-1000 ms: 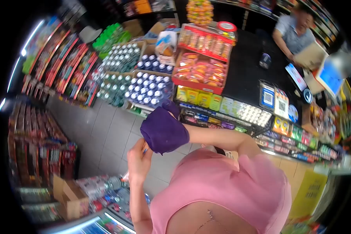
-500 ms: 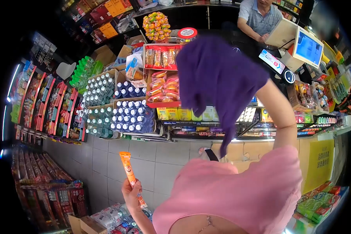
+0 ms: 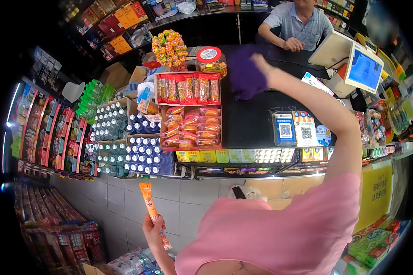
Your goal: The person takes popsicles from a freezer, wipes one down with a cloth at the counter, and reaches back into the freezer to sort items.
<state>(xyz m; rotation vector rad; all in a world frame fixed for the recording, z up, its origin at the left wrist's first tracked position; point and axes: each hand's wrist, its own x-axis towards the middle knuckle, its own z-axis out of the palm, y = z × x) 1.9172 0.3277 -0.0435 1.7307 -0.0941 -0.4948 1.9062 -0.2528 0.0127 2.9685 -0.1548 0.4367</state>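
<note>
My left hand (image 3: 154, 225) is closed round the lower part of a long, slim orange snack packet (image 3: 149, 201), held nearly upright above the tiled floor. At the end of my outstretched arm, my right hand (image 3: 262, 68) is closed on a bunched purple cloth (image 3: 248, 75) over the far part of the black counter (image 3: 248, 121). Part of the hand is smeared by motion, and the cloth hides some fingers. Left of the cloth stands a red-lidded jar (image 3: 210, 59).
Behind the counter stands a person in a light blue shirt (image 3: 303, 27), beside a checkout screen (image 3: 363, 68). QR code cards (image 3: 296, 128) lie near the counter's front edge. Left are boxed packaged cakes (image 3: 191, 128), red snack packs (image 3: 187, 88), lollipops (image 3: 169, 48) and several bottles (image 3: 147, 153).
My right hand has reached farther over the counter with the purple cloth, which has gone from spread and hanging to bunched. The QR code cards have come into view. My left hand keeps the orange packet.
</note>
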